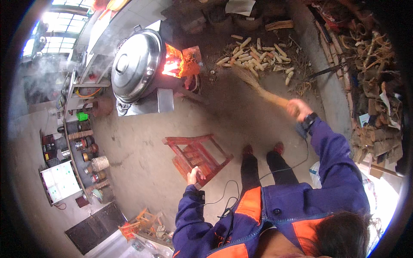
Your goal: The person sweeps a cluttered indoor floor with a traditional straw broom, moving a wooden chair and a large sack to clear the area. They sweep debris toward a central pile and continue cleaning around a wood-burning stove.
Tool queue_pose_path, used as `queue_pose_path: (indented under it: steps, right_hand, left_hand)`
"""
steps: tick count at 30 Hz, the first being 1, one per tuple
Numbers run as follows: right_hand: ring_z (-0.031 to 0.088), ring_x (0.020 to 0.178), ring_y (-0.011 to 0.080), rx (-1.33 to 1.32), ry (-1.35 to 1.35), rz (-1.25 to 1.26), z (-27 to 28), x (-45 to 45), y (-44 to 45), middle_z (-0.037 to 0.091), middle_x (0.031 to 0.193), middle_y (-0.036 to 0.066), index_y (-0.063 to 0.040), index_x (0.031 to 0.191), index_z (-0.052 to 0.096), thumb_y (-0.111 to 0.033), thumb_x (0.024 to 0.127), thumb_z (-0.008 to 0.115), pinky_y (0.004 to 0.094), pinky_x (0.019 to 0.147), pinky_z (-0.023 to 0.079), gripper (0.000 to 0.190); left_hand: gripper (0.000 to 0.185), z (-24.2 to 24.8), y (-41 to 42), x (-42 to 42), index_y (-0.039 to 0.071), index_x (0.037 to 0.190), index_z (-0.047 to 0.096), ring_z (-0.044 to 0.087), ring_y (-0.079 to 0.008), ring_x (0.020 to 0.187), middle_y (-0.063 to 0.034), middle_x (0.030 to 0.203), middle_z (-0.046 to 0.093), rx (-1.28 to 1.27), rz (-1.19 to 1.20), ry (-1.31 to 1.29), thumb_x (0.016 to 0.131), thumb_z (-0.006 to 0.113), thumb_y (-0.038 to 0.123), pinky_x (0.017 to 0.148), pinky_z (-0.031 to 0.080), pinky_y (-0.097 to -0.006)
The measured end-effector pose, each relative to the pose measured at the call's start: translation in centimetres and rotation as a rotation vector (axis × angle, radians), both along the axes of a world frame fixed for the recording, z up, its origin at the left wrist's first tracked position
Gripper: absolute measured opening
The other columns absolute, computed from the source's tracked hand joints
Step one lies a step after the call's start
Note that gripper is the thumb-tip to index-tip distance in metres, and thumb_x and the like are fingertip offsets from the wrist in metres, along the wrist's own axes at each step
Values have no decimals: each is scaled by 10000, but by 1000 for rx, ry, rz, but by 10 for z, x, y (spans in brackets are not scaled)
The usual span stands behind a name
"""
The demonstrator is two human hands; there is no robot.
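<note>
My right hand, a little blurred, grips the handle of a straw hand broom. The broom's bristles point up and left and reach the lower edge of a pile of corn cobs on the floor. My left hand is at the lower rail of a red wooden stool that is tipped at an angle; the thumb and fingers are partly curled, and whether they grip the rail is not plain. A large lidded metal pot sits on a stove, where fire burns in the open mouth beside the cobs.
Firewood and brush are stacked behind a low concrete edge on the right. Jars stand on a shelf at the left. Small orange chairs are at the lower left. A thin cable hangs across my legs. Steam drifts at upper left.
</note>
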State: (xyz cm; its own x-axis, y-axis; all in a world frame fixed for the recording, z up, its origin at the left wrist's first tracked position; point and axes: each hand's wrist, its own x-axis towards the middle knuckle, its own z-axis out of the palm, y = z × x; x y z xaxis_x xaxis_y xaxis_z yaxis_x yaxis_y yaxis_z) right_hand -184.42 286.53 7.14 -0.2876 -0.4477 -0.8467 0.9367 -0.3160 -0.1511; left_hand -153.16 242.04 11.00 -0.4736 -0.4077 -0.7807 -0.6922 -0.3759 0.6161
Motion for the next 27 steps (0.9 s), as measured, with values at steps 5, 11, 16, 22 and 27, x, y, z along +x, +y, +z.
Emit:
queue_pose_path:
  steps: [5,11,16,22,27]
  right_hand:
    - [464,399,119,166,236,315,16,101,-21,455,558,47,-107,971,386,-90,753,482,240,305,370,239]
    - [440,426,108,-210,-508,134,-11,131,-71,458,579,59,-19,749,412,-110,749,493,197,333,390,122]
    - [403,444,98,-6,-360,9,-17,112,-62,411,571,35,-7,722,400,-132,728,507,189,363,374,165]
    - [470,396,147,259,339,220,47,154,-31,458,530,49,-78,965,430,-49,697,516,268,325,377,283]
    - [458,413,101,375,222,-12,96,230,44,484,570,41,-104,1292,200,-60,704,537,228,360,377,679]
  left_hand:
    - [303,0,-4,-2,-9,665,484,449,-195,405,-92,500,445,-11,-58,25,778,492,272,433,427,-354]
    - [312,2,-7,-9,-2,638,476,449,-202,405,-97,486,439,12,-15,35,777,485,277,431,424,-348]
    - [320,-6,-14,-7,15,620,479,447,-207,404,-97,466,435,35,-55,70,772,487,297,436,421,-347]
    - [321,-23,-32,-11,-15,647,474,447,-233,405,-123,499,442,142,-17,159,737,544,285,431,438,-393]
    - [253,-29,-49,-28,50,717,473,424,-204,450,-71,601,448,125,4,34,752,526,295,438,426,-382]
